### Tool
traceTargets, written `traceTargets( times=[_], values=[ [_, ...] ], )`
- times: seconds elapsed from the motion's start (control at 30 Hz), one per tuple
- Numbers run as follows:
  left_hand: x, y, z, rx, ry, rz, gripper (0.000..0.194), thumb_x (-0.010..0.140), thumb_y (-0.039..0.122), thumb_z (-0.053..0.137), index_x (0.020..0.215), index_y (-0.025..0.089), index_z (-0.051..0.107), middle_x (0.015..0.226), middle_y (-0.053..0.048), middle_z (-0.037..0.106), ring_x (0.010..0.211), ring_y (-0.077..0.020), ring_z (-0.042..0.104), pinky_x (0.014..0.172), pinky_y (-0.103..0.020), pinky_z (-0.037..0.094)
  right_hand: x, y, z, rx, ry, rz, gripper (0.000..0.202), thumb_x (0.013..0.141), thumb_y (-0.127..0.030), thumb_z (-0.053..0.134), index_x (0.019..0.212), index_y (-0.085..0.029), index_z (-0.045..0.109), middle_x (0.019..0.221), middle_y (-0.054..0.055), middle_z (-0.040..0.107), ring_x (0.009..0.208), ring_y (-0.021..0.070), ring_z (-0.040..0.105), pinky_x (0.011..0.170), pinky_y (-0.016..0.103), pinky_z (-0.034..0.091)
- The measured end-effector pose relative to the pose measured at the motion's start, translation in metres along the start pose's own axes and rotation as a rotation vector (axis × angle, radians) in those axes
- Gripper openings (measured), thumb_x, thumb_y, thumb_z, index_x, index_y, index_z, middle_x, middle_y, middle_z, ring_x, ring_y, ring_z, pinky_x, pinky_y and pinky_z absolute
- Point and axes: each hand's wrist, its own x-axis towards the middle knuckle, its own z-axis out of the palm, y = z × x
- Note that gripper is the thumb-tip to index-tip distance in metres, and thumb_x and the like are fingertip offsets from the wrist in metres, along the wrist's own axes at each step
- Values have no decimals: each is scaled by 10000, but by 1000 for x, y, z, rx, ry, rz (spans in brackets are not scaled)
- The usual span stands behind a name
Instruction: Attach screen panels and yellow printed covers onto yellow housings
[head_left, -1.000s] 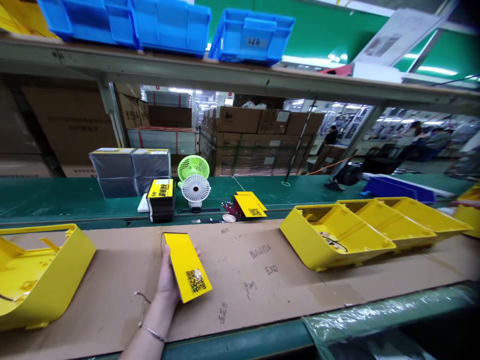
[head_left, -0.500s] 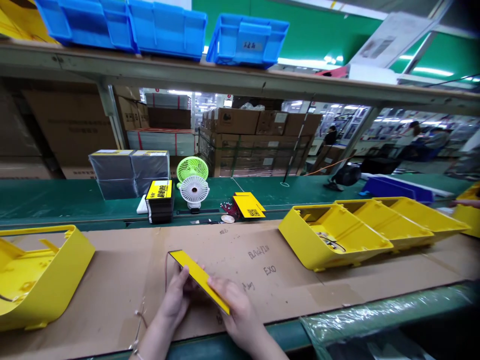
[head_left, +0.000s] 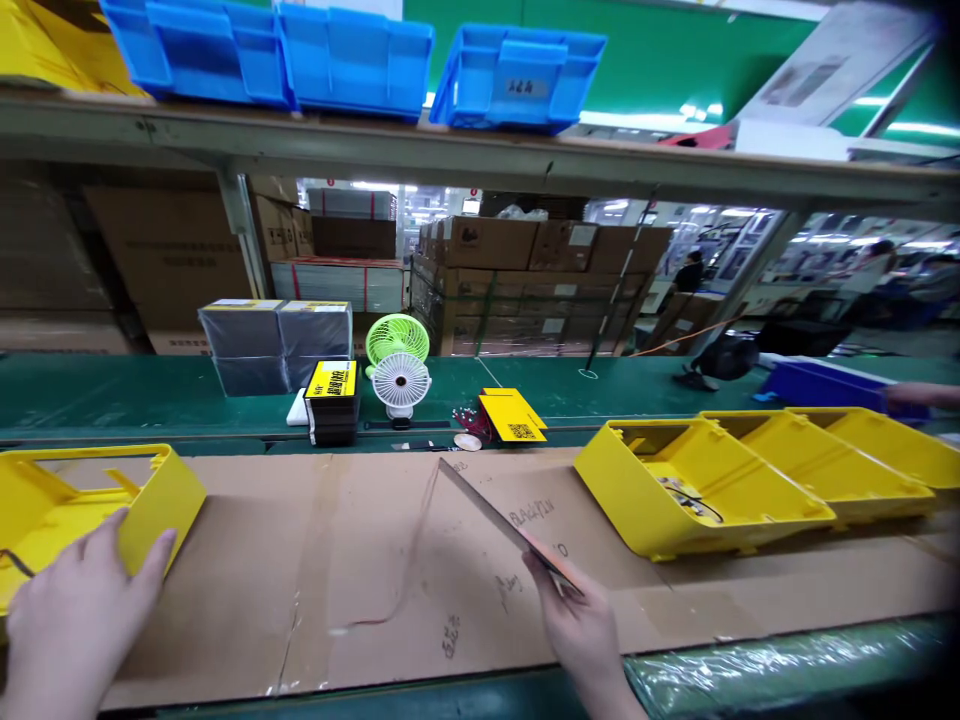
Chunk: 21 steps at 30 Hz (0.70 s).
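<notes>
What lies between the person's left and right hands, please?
The head view shows brown cardboard with handwriting, and a thin wire above or on it.

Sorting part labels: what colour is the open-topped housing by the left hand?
The housing is yellow; best seen in the head view.

Over the green counter (head_left: 630, 395) I see a long shelf (head_left: 480, 150) stretching across, with a metal post (head_left: 251, 230) meeting it on the left. Above it, a green panel (head_left: 675, 60) catches white glare. Past the counter's far edge, brown cartons (head_left: 499, 245) stand stacked, with larger boxes (head_left: 172, 260) toward the left. Farther right, the hall opens out, blurred, beneath bright white lights (head_left: 739, 212).
</notes>
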Motion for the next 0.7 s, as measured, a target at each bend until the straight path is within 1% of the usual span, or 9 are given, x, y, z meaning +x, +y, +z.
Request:
traceTargets(
  times=[0.1,0.23,0.33,0.4,0.43,0.47,0.57,0.6,0.7],
  values=[
    [7,8,0,237,-55,32,751,776,641,274,1293,110,395,971,-198,623,886,-400,568,734,-487,433,4,0,-6,28,88,52,270,775,-356,631,996,-211,690,1010,72,695,955,270,642,912,372,495],
    [-8,63,-6,166,-175,98,741,796,629,237,1273,97,432,906,-199,653,856,-380,599,718,-461,441,17,-14,-4,36,198,121,304,710,-399,680,884,-151,714,893,105,720,850,294,673,795,368,556],
    [-37,109,-18,-61,-318,357,670,815,590,286,1255,117,464,1010,-183,650,985,-342,579,840,-457,423,33,-29,-1,21,241,138,306,687,-411,692,810,-133,721,836,117,725,811,303,678,763,375,562],
    [-54,128,-28,-271,-454,549,560,811,564,362,1241,228,487,1159,-107,611,1085,-282,544,912,-420,409,45,-39,-1,17,239,131,304,681,-413,696,790,-131,722,810,115,726,797,304,678,753,382,561],
    [-58,133,-33,-363,-495,608,519,811,540,394,1254,281,467,1224,-66,577,1121,-254,525,928,-397,410,52,-42,-1,19,233,121,301,682,-410,696,793,-132,721,810,111,726,800,303,676,754,385,558],
    [-58,134,-37,-433,-477,627,496,809,518,421,1256,306,458,1268,-42,544,1150,-239,503,948,-389,401,57,-46,-3,23,222,106,296,689,-405,693,808,-134,719,824,104,726,812,299,673,762,386,553],
    [-32,125,-41,-518,-268,559,510,788,477,484,1253,268,464,1328,-59,479,1244,-258,393,1040,-444,289,73,-56,-11,52,129,38,290,721,-377,674,897,-148,704,913,80,716,877,284,656,818,383,527],
    [-19,120,-38,-532,-239,513,536,777,479,500,1259,248,459,1329,-75,475,1259,-271,368,1049,-466,266,77,-59,-14,58,76,26,288,727,-369,670,911,-150,701,925,74,714,886,281,652,827,381,521],
    [19,113,-22,-648,-335,316,620,722,508,561,1272,242,453,1355,-102,446,1272,-304,346,1042,-505,249,88,-71,-17,82,-98,41,280,733,-362,666,916,-153,695,923,69,713,883,277,648,813,377,521]
  ],
)
